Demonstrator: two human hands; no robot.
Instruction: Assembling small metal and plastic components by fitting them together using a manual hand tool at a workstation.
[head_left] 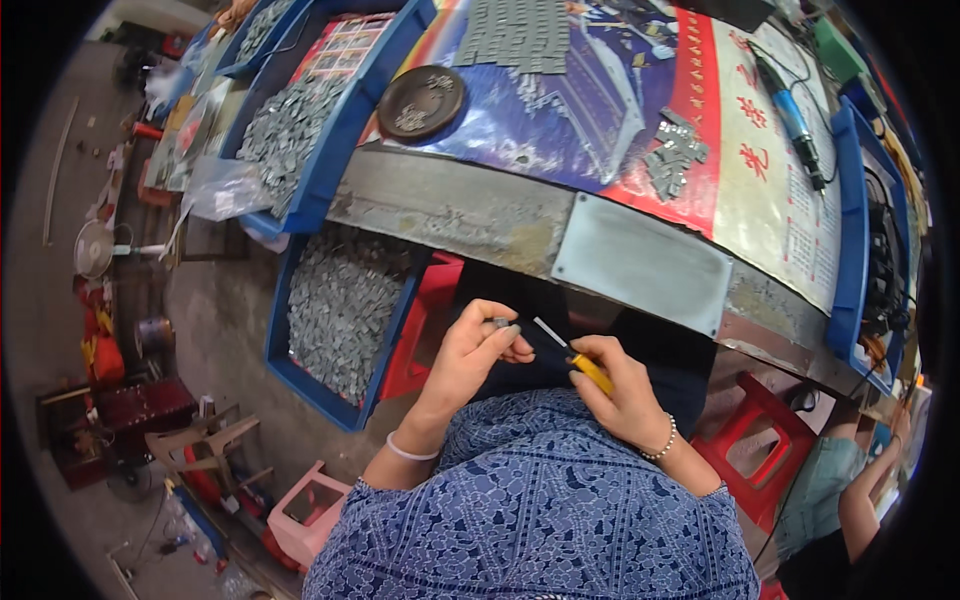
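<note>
Busy little workshop on my feed: grey floor, a fan [95,250] over on the left, a pink stool [300,520] below it, a red stool [752,445] under the right end of the workbench [450,195]. Most of the benchtop is covered by a glossy poster [605,95] with a bare strip along the near edge, where a pale metal plate [640,260] sits. Neat rows of grey pieces [515,35] line the far edge, a dark round dish [392,95] is near the left end, and a blue-bodied power tool [790,115] lies toward the right end. Two blue trays on the left, one higher [325,160], one lower [310,396], are loaded with grey bits.

Both hands are off the bench, just short of its near edge. Left hand [480,345] is pinching a small grey piece [502,323]; right hand [625,385] is wrapped round a yellow-handled tool [592,375], pale shaft angled at the piece, looks slightly apart.

Hard to make out from where I sit: fingers cover most of that piece, and I can't tell what the tool's tip is. Someone's arm [858,510], lower right, gets cut off by the lens rim.
</note>
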